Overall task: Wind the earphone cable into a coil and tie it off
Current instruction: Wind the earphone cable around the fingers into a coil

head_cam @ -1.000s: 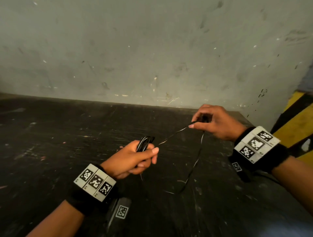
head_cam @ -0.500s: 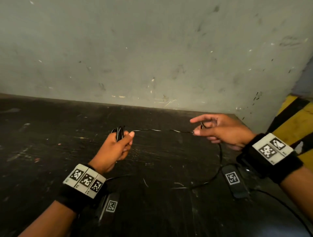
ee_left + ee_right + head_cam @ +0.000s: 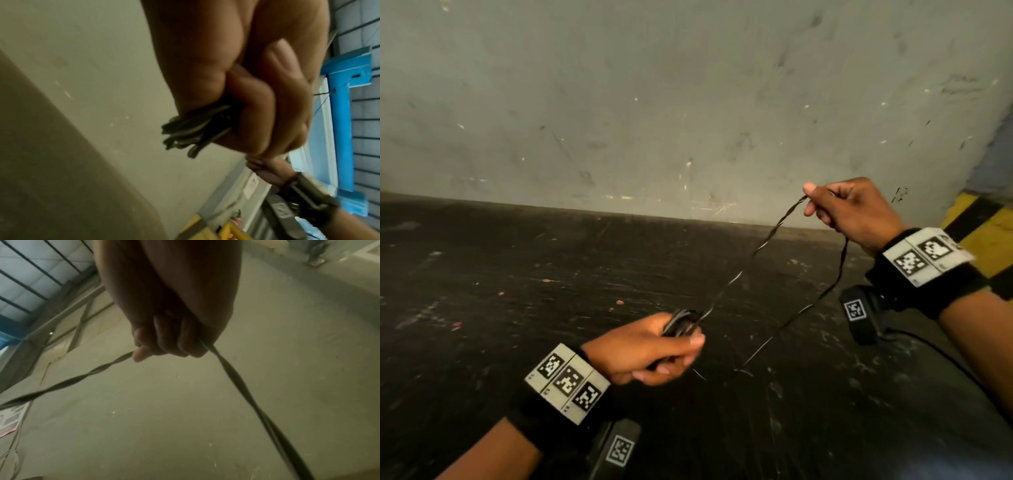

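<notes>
My left hand (image 3: 654,346) grips a small bundle of wound black earphone cable (image 3: 681,322) low over the dark table; the left wrist view shows the loops (image 3: 191,131) sticking out between thumb and curled fingers. From the bundle a twisted length of cable (image 3: 756,250) runs up and to the right to my right hand (image 3: 849,209), which pinches it near the wall. In the right wrist view the cable (image 3: 232,373) leaves that fist on both sides. Past the right hand the cable's loose part (image 3: 822,298) hangs down and its end touches the table.
The dark scuffed table (image 3: 517,291) meets a grey wall (image 3: 688,102) at the back. A yellow-and-black striped edge (image 3: 983,233) lies at the far right. Black wrist-camera units hang under both wrists, the right one (image 3: 859,315) close to the table.
My right hand has risen and moved right, drawing the cable taut on a slant. My left hand with the bundle has dropped lower and toward the right.
</notes>
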Available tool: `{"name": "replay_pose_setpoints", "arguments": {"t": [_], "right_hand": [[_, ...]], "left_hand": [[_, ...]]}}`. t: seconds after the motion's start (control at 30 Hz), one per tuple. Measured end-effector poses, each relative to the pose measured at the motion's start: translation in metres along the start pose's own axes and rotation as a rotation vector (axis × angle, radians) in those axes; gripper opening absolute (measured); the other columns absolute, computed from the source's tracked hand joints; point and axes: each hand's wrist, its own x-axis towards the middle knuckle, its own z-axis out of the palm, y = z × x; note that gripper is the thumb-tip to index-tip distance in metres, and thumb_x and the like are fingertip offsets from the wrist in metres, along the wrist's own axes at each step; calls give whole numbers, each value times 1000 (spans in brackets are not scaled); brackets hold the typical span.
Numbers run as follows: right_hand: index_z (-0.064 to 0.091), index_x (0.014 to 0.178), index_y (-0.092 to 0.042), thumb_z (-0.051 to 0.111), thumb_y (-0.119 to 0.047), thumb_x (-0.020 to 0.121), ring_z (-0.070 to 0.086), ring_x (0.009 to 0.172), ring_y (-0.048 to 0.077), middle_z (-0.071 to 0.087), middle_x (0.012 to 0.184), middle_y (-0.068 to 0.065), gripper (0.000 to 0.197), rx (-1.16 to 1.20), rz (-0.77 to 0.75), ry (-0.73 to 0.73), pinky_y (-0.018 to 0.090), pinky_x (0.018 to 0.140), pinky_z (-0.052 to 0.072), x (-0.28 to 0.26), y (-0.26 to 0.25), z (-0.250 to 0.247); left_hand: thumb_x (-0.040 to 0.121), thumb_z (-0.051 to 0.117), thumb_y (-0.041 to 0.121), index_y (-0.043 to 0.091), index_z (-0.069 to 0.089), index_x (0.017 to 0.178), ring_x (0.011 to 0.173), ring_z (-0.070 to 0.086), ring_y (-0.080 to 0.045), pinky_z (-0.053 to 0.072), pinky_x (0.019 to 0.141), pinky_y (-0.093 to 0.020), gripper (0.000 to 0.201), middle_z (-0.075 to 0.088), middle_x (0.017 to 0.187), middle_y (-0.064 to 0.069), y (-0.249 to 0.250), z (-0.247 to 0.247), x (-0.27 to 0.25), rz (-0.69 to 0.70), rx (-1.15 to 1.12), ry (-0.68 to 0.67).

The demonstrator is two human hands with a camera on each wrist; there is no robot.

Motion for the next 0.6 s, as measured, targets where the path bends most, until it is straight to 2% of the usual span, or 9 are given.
{"name": "replay_pose_setpoints", "arguments": {"t": [0.1,0.23,0.33,0.47,0.53,0.6], "right_hand": [[67,68,-4,55,-33,93,34,33,2,45,35,-8,41,23,-36,60,9,40,30,9,5,14],[68,71,-2,54,-33,93,36,33,2,44,38,-8,41,35,-81,94,8,41,31,17,7,27],[66,72,2,52,-30,95,34,34,2,42,46,5,43,56,-125,165,12,42,31,15,4,33],[63,72,5,48,-27,97,36,38,0,44,50,5,43,133,-244,336,13,43,31,15,-14,24],[63,70,4,48,-28,97,37,39,0,45,50,5,44,110,-289,325,14,44,32,17,-17,23],[63,67,-1,49,-30,96,37,40,3,45,50,6,43,22,-284,290,17,45,33,22,-6,27]], "left_hand": [[92,51,39,12,51,90,29,41,-3,22,25,-14,27,55,56,-1,6,14,4,-47,-68,-218],[96,43,39,12,49,111,43,63,-12,44,30,-18,31,65,82,-18,14,21,3,-39,-159,-361],[98,35,35,15,44,132,49,67,-17,48,33,-21,40,63,98,-26,17,17,2,-18,-169,-323],[94,41,45,22,46,133,49,66,-16,49,35,-20,46,64,108,-28,12,5,4,-65,-68,-126],[95,39,43,22,45,134,50,66,-15,49,36,-20,45,62,109,-28,12,4,5,-68,-69,-168],[97,35,37,20,41,137,53,68,-15,50,36,-20,44,61,109,-27,16,10,5,-33,-114,-292]]}}
